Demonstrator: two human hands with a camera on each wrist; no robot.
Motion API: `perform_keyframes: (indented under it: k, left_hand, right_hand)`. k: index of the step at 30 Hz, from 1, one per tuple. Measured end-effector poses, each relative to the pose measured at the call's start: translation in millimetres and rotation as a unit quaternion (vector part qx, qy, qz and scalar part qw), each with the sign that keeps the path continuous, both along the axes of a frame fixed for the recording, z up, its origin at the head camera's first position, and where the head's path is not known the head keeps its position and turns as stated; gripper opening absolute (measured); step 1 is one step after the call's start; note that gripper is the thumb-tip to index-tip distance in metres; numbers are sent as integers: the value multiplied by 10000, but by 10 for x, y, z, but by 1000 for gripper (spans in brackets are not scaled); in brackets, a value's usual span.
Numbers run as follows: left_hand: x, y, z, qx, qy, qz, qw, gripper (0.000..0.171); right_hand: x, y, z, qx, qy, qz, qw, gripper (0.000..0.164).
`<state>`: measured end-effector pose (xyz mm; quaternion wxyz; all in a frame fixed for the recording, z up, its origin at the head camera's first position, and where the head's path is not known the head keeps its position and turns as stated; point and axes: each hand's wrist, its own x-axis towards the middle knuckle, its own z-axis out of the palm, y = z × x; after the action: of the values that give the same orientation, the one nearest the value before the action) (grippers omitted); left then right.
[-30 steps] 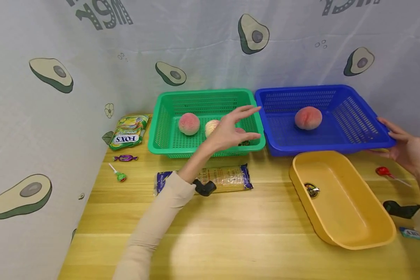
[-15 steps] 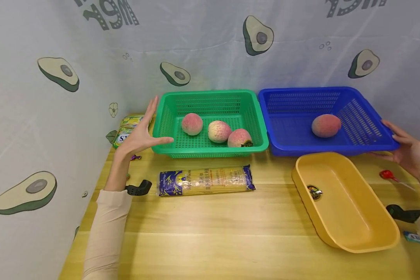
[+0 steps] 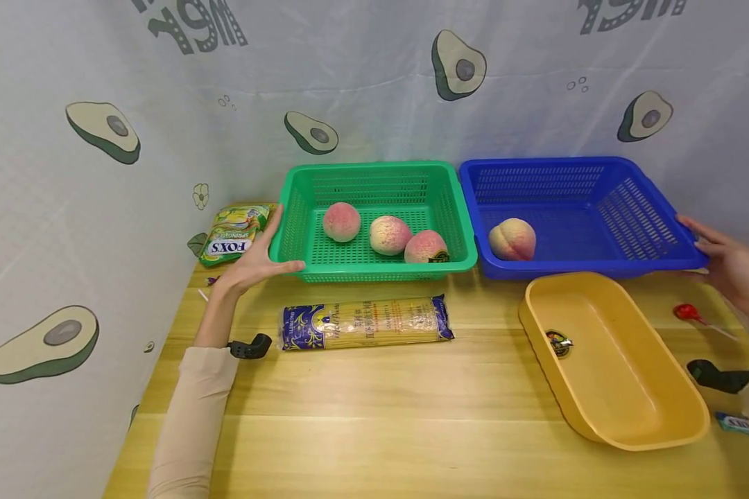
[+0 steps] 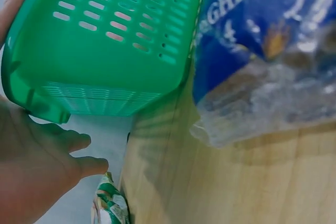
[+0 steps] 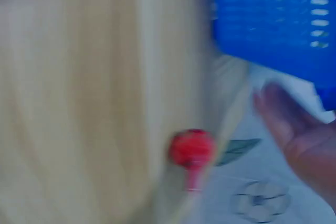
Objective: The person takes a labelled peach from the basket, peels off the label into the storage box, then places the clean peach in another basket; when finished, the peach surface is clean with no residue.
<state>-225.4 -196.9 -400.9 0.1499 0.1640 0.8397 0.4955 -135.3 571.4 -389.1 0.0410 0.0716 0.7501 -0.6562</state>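
Observation:
In the head view, a green basket (image 3: 374, 267) holds several things: three peaches, with one pinkish peach (image 3: 341, 222) at the left, and a dark wrapped piece (image 3: 440, 256) near the front rim. My left hand (image 3: 254, 267) is spread at its front left corner, thumb along the front rim, fingers at the left side. The left wrist view shows fingers (image 4: 79, 166) extended below the rim. A blue basket (image 3: 589, 265) adjoins on the right, with a peach (image 3: 512, 240) at its front left. My right hand (image 3: 733, 263) touches its right end, fingers spread and fairly straight.
A yellow tray (image 3: 636, 360) containing a small round wrapper (image 3: 559, 342) stands in front of the blue basket. A spaghetti pack (image 3: 367, 324) lies before the green one. A candy bag (image 3: 234, 232), red lollipop (image 3: 689, 313) and small blue-green pack (image 3: 735, 423) lie around.
My left hand has gone from above the green basket's right side to its left corner. The peach in the blue basket rolled right, then left. My right hand stays at the blue basket's right end.

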Motion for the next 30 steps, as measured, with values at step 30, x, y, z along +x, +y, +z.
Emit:
perform_keyframes:
  k: [30]
  left_hand:
    - [11,78,-133,803,-419,526,9945,107]
  right_hand:
    - [-1040,-3515,544,3355,533,4703,8145,81]
